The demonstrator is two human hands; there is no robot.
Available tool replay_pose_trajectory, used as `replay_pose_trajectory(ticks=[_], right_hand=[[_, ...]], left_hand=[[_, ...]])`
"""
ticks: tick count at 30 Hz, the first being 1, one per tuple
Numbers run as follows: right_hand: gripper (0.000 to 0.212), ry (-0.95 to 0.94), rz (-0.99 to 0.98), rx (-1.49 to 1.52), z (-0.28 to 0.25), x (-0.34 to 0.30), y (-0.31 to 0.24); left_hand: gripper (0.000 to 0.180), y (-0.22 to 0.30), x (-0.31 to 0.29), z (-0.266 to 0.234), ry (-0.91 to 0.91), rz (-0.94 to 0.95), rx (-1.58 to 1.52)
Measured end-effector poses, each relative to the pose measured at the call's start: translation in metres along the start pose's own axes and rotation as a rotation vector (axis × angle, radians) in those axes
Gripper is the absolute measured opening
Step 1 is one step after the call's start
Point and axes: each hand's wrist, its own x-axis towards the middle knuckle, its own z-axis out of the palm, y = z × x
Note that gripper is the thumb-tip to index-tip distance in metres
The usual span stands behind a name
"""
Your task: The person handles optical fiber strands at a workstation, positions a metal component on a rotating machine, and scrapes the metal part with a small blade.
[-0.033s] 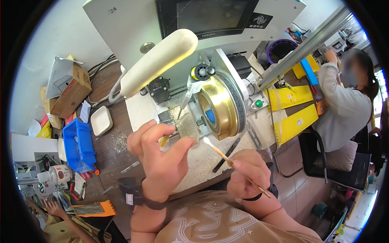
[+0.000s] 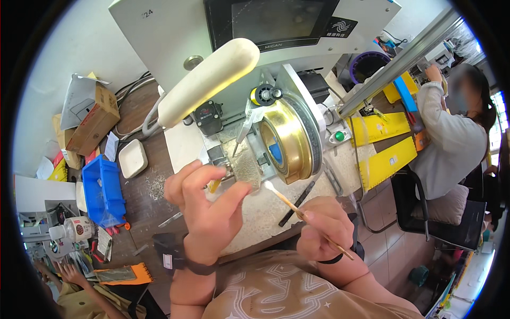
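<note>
My left hand is at the front of a small machine bed, index finger and thumb apart. Its thumb tip reaches the near edge of a clear, speckled plate; whether it touches is hard to tell. Beside the index finger is a small metal fitting, with an amber piece below. A thin metal probe points down at the plate. My right hand pinches a cotton swab with a wooden stick, white tip toward the plate. Right of the plate stands a gold-coloured wheel with a blue centre.
A white padded arm hangs over the bed, below a dark screen. A black bar lies on the pale worktop. Left are a blue bin, a white dish and shavings. People work at far right and lower left.
My left hand has shifted slightly left. My right hand and the swab have moved a little left too, the swab's tip staying near the plate.
</note>
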Motion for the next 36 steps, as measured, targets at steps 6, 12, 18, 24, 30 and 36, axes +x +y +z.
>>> replay_pose_trajectory(ticks=[6, 12, 18, 24, 30, 36], right_hand=[[0.032, -0.084, -0.001, -0.018, 0.011, 0.007, -0.001], [0.035, -0.114, -0.013, -0.081, 0.025, 0.015, 0.002], [0.033, -0.115, 0.006, -0.127, 0.033, 0.020, 0.000], [0.032, -0.116, -0.009, -0.125, 0.040, 0.021, 0.005], [0.030, -0.103, 0.022, -0.160, 0.038, 0.012, 0.003], [0.024, -0.161, 0.061, -0.174, 0.026, 0.005, -0.005]], left_hand=[[0.009, -0.032, -0.020, 0.002, 0.040, 0.052, 0.042], [0.013, -0.039, -0.029, 0.011, 0.077, 0.041, 0.036], [0.018, -0.041, -0.032, 0.016, 0.109, 0.019, 0.039], [0.020, -0.041, -0.033, 0.019, 0.129, 0.007, 0.029], [0.021, -0.042, -0.032, 0.019, 0.133, 0.019, 0.032], [0.022, -0.042, -0.033, 0.021, 0.155, 0.027, 0.031]])
